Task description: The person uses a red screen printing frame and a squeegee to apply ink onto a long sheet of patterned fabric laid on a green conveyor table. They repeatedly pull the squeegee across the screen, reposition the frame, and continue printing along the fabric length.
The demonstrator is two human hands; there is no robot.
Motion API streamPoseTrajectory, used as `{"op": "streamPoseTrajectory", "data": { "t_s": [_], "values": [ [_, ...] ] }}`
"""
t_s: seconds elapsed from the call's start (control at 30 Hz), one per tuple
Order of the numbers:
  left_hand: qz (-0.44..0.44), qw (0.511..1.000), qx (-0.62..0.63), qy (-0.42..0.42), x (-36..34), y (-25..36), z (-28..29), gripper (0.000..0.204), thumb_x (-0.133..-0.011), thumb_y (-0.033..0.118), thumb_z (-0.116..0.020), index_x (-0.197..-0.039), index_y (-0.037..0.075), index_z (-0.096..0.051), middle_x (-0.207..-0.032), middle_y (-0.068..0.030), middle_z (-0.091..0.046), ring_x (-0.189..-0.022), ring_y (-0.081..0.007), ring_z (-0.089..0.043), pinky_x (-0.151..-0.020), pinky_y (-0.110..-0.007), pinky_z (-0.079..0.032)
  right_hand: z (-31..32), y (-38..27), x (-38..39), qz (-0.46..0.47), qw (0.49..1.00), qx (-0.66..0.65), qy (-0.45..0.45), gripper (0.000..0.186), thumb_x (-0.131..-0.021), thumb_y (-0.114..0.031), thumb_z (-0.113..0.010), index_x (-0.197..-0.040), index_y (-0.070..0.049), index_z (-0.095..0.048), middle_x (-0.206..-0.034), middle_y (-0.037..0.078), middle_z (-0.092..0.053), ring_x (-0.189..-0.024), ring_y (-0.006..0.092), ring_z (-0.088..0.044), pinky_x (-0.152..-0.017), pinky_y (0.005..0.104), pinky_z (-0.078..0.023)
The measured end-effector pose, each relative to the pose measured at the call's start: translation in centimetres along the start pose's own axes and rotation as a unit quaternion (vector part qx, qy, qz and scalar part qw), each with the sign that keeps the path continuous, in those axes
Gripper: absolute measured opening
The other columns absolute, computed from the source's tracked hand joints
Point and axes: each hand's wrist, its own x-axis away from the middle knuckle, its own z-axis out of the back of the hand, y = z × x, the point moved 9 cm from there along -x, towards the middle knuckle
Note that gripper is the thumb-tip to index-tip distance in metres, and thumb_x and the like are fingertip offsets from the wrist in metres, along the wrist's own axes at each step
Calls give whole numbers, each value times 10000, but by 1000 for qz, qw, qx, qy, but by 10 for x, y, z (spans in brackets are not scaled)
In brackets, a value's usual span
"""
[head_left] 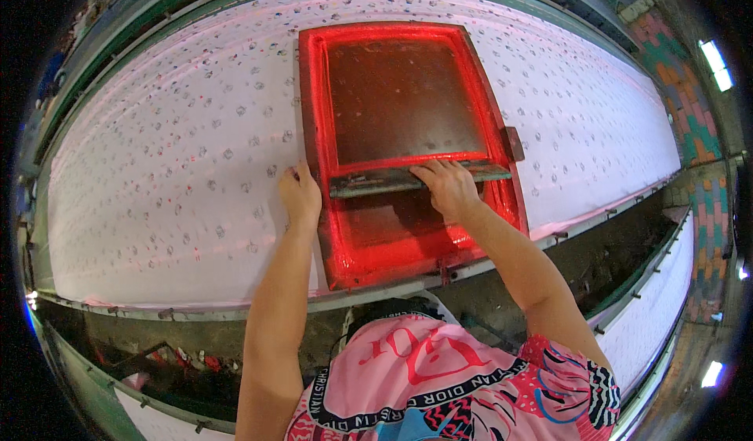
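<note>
Greenish bar point(372, 181) in right hand point(451, 190), red frame point(320, 104) seemingly just beside left hand point(300, 196).

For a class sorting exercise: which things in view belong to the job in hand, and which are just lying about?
In use:
red-smeared frame
patterned white cloth
long bar
right hand, gripping the bar
left hand, at the frame's left edge

Apparently just around:
indistinct red and pale scraps, lower left
white-covered surface, lower right
coloured paving

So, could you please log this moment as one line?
red frame: on patterned white fabric | left hand: by frame's left edge, contact unclear | right hand: holding dark bar across frame
</note>
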Motion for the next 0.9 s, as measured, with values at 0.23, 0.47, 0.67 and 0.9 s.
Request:
{"op": "streamPoseTrajectory", "data": {
  "t_s": [0.23,0.47,0.67,0.9],
  "values": [
    [21,999,-11,32,2,-5,3,475,-1112,320,-565,-982,-117,-696,-929,-292,-722,-892,-435,-686,-828,-524,-507,-8,73,-143,-9,1000,-5,1,511,-846,-32,-729,-1344,-149,-722,-1227,138,-743,-1084,365,-755,-974,508,-601],
    [30,995,-76,55,3,-2,12,442,-1119,307,-567,-985,-100,-678,-981,-304,-702,-922,-465,-662,-843,-530,-498,-15,134,-272,-7,999,14,31,486,-853,-47,-720,-1328,-148,-732,-1220,144,-744,-1088,385,-759,-942,518,-617],
    [62,986,-142,65,1,6,12,438,-1122,304,-561,-1009,-102,-680,-1003,-321,-696,-982,-509,-655,-888,-569,-492,-16,174,-345,-8,999,35,20,416,-933,-111,-687,-1342,-167,-738,-1256,148,-760,-1151,358,-765,-998,508,-618],
    [65,982,-162,70,4,-5,9,432,-1131,305,-540,-1078,-96,-691,-1058,-323,-695,-1033,-523,-643,-920,-581,-486,-8,211,-375,7,998,-3,60,461,-921,-74,-677,-1363,-186,-741,-1240,148,-785,-1133,364,-769,-968,515,-628]
  ]
}}
